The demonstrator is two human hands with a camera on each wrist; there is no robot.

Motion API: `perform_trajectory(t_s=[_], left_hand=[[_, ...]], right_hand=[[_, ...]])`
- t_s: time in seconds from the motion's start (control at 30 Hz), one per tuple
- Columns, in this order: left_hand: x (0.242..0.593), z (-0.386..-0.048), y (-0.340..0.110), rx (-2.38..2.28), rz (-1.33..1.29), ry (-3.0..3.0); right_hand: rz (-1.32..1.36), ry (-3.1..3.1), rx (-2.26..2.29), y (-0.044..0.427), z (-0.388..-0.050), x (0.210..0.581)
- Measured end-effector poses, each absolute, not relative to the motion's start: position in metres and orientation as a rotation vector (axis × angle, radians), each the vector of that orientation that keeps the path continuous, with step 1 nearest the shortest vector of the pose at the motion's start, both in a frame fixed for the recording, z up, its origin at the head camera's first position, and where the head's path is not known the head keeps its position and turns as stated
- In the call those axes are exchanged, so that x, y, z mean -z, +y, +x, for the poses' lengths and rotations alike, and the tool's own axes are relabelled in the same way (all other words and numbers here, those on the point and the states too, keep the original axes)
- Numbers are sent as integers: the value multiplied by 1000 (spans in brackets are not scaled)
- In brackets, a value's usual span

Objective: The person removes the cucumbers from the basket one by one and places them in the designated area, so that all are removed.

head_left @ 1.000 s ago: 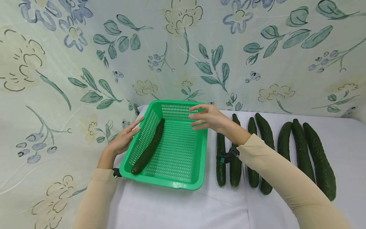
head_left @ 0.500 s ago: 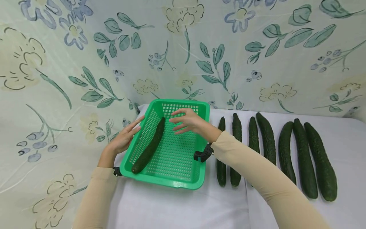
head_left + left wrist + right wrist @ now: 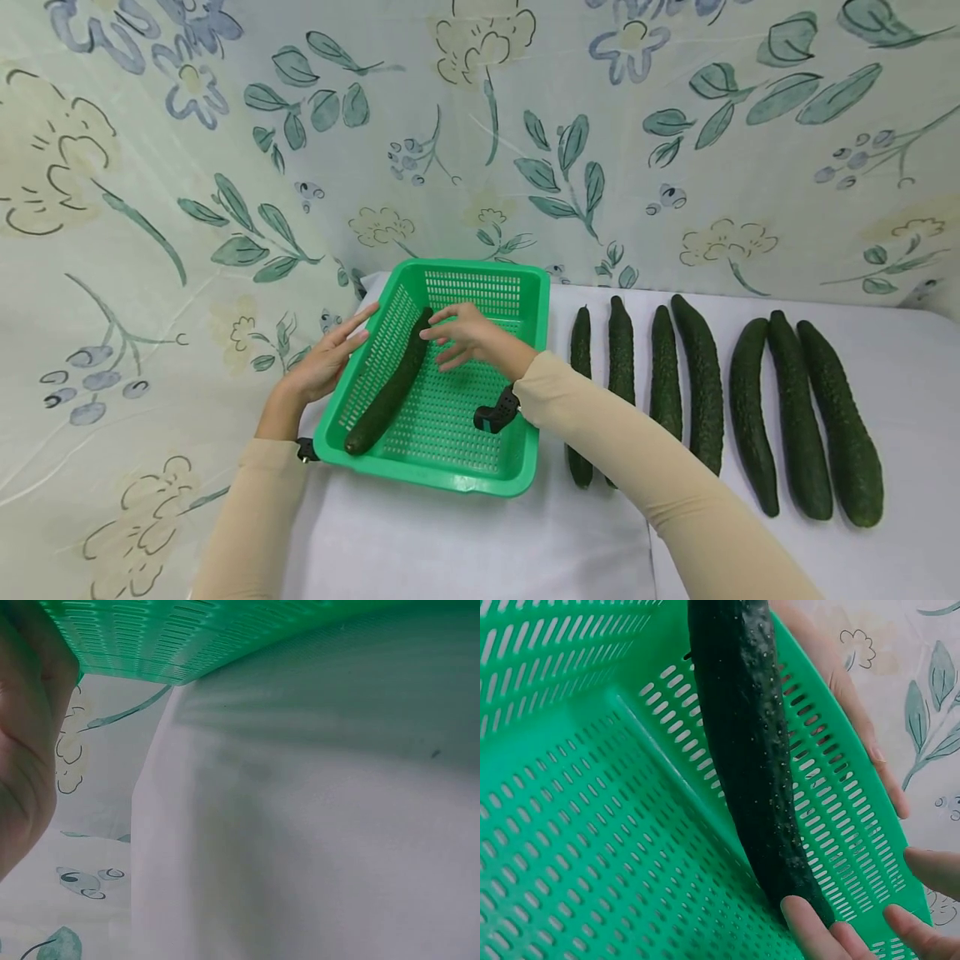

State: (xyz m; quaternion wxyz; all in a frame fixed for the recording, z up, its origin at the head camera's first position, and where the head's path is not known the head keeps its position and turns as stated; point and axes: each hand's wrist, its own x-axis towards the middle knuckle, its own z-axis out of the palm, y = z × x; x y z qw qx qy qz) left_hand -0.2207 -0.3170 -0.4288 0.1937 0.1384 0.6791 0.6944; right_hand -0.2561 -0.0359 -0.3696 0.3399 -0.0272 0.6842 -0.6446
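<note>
A single dark green cucumber [image 3: 392, 390] lies along the left wall inside a green plastic basket [image 3: 427, 477]. My left hand [image 3: 322, 367] rests against the basket's left side from outside, fingers extended along the wall. Over the basket, my right hand [image 3: 468, 335] reaches to the cucumber's far end with fingers spread and slightly bent. In the right wrist view, fingertips [image 3: 810, 926] overlap that end of the cucumber [image 3: 742, 742]; whether they touch it I cannot tell. The left wrist view has part of my left hand [image 3: 26, 742] beside the basket's slotted wall [image 3: 172, 637].
Several more cucumbers [image 3: 840, 425] lie side by side on the white cloth [image 3: 480, 550] to the right of the basket. My right forearm crosses above some of them. A floral sheet [image 3: 480, 125] hangs behind and along the left.
My right hand has moved left and down from above the basket's right rim to the cucumber's far end. The left hand, basket and cucumbers have stayed in place.
</note>
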Motion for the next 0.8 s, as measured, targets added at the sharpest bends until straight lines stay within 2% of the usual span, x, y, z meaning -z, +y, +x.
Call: perform_trajectory(t_s=[0.8], left_hand=[[430, -220, -317, -1926, 380, 1925]], right_hand=[[75, 1744, 1661, -73, -252, 394]])
